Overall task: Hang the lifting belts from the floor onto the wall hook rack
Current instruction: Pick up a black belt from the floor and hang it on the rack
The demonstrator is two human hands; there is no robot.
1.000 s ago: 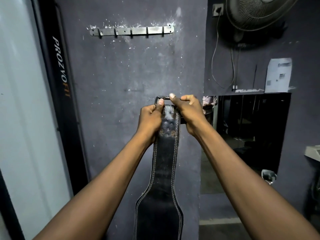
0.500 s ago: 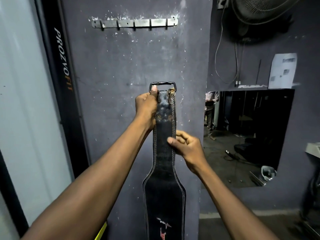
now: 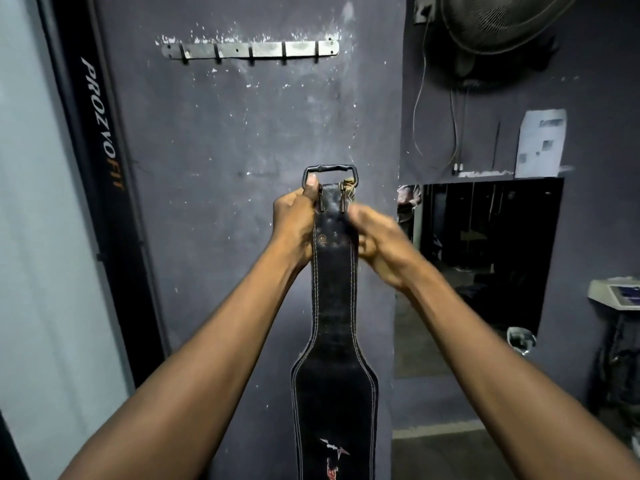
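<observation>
Head view, facing a dark wall. One black leather belt (image 3: 334,306) held upright in front of the wall, buckle (image 3: 329,173) uppermost, wide padded part hanging below toward the bottom edge. Left hand (image 3: 294,226) closed around the belt's left edge just under the buckle, thumb pressed up against the buckle frame. Right hand (image 3: 377,244) blurred at the belt's right edge, fingers curled; whether gripping or only touching, cannot tell. Two prongs folded down against the strap.

One metal hook rack (image 3: 251,50) fixed high on the wall, well above the buckle and somewhat left of it; five hooks counted, all bare. Judged progress: belt lifted off the floor and raised toward the rack, not yet on any hook; left to do, raising the buckle and slipping its loop over a hook. Further belts on the floor not in view, so remaining count unknown.

Surroundings: one wall fan (image 3: 502,26) at upper right, one paper sheet (image 3: 540,143), one dark opening (image 3: 485,258) below it.
</observation>
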